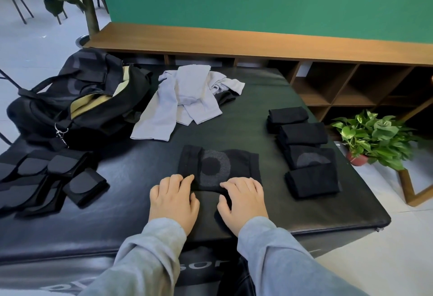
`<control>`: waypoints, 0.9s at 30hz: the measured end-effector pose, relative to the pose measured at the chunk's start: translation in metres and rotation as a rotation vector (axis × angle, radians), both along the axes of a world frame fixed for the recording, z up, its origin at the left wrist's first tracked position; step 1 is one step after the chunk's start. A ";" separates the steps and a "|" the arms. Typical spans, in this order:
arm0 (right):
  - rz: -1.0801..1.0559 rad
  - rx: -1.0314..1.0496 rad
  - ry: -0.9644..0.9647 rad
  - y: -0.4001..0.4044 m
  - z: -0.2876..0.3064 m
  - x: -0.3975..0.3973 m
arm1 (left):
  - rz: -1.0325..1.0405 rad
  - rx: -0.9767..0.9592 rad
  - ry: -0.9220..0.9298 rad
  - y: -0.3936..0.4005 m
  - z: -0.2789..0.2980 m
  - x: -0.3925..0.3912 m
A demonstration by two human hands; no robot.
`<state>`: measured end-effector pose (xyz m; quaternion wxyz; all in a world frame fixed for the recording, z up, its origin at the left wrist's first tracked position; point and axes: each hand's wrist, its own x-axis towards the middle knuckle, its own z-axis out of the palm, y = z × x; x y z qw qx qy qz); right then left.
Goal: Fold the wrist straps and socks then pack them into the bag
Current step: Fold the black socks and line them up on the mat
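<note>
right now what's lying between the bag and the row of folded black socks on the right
In the head view, a loose pile of grey socks lies between the bag and the folded black socks, on the black mat; bare mat fills the remaining stretch.

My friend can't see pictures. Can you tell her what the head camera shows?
Two hands, left hand and right hand, press a black sock flat on a black mat. Folded black socks sit right, grey socks and an open bag behind.
</note>
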<state>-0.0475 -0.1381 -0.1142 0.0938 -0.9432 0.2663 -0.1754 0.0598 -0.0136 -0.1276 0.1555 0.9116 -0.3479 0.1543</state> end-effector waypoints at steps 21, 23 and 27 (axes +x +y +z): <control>-0.178 0.086 0.052 -0.003 -0.009 0.003 | -0.088 0.057 0.008 -0.001 -0.002 0.002; -0.167 0.108 0.069 -0.004 -0.007 0.002 | -0.081 0.060 0.008 -0.001 -0.003 0.002; -0.138 0.115 0.037 -0.002 -0.004 0.001 | -0.059 0.100 0.037 -0.001 -0.002 0.001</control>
